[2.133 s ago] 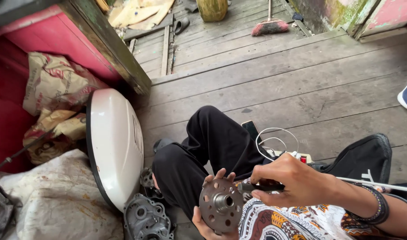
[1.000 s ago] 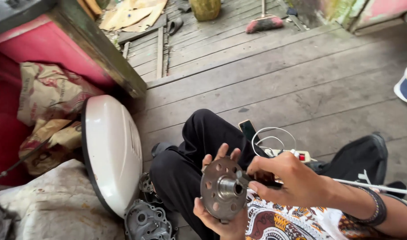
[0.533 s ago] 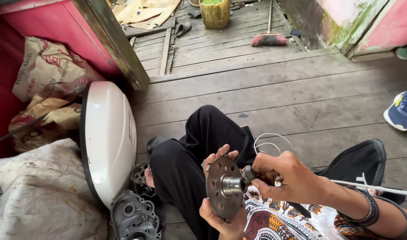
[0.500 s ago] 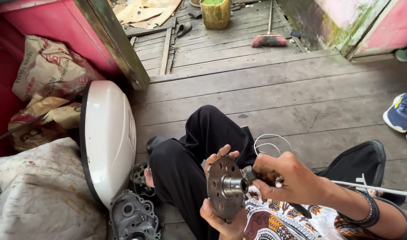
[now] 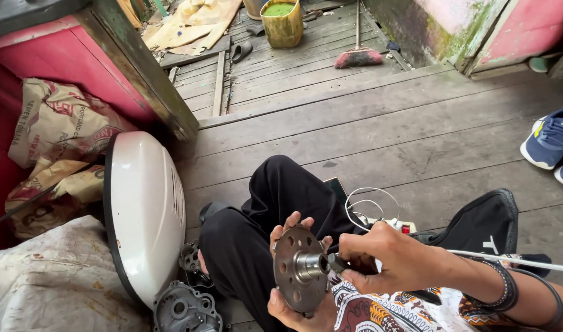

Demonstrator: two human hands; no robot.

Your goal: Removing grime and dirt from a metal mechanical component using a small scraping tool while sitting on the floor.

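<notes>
Person, seated; both forearms bare, no sleeves seen. Black trousers (image 5: 275,215) are worn, filling the lower centre of the frame. A patterned garment (image 5: 386,310) in white, maroon and orange is seen at the bottom edge. Dark bangles (image 5: 509,289) are worn around the right wrist, lower right. No rings or gloves are seen on the fingers (image 5: 294,222).

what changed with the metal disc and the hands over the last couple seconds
The left hand turned the round metal disc from lying nearly flat, hub up, to standing on edge with its hub pointing toward the right hand. The right hand's dark tool now sits at the hub's end. Both hands kept their hold; the white cover stayed put.
</notes>
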